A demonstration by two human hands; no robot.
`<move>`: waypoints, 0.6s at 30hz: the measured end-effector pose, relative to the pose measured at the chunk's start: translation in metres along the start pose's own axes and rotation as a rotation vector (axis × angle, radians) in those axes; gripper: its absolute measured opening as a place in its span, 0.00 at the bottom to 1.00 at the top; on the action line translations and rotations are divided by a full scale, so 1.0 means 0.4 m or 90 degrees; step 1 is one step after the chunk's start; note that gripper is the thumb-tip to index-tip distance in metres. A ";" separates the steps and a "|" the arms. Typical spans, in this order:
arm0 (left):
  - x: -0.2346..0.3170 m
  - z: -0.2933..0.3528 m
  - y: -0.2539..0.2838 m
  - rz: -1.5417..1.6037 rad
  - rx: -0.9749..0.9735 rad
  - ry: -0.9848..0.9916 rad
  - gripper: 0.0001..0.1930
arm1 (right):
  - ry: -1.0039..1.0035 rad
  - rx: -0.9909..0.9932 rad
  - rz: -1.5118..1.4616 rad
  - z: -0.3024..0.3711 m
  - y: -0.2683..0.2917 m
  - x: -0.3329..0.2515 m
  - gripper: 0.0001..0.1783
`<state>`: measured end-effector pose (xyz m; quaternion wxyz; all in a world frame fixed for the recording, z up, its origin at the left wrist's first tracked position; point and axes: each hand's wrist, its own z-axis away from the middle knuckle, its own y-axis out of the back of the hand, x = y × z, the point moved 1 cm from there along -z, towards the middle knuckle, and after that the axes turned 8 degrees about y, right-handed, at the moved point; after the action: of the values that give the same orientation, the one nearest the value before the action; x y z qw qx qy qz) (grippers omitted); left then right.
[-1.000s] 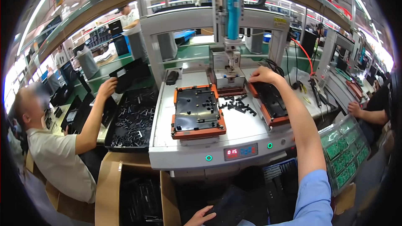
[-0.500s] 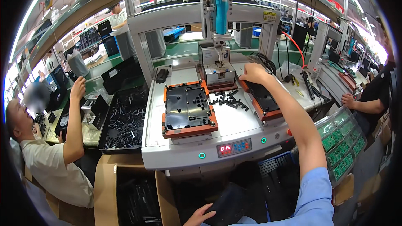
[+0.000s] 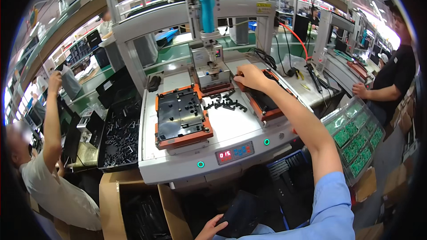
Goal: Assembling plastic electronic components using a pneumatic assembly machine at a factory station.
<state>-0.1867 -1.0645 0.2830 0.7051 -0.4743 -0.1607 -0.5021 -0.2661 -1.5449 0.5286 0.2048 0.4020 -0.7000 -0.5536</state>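
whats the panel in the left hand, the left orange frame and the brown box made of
Flat black panel: probably satin plastic, judging by its smooth face; coated metal possible. Orange rectangular frame: perhaps matte resin or painted board; its even colour leaves that open. Open brown box: matte cardboard, with folded tan flaps.

Right hand [image 3: 254, 78] hides far left corner of orange fixture [image 3: 267, 115]; I can't tell its grip. Left hand [image 3: 211, 229] cropped by picture's bottom edge. Left co-worker's face [image 3: 20, 134] blurred.
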 end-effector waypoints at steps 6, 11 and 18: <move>-0.003 -0.029 -0.014 0.002 0.000 0.011 0.27 | 0.097 0.134 -0.038 0.108 0.104 0.093 0.27; 0.004 -0.016 -0.011 0.006 0.028 0.006 0.29 | -0.073 0.061 -0.029 0.175 0.172 0.165 0.20; -0.038 -0.018 -0.021 -0.026 -0.029 -0.055 0.31 | -0.088 0.020 0.071 0.267 0.123 0.145 0.27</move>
<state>-0.2023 -1.0623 0.2731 0.6759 -0.5080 -0.1889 -0.4994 -0.3952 -1.5225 0.5332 0.1804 0.3262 -0.7426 -0.5564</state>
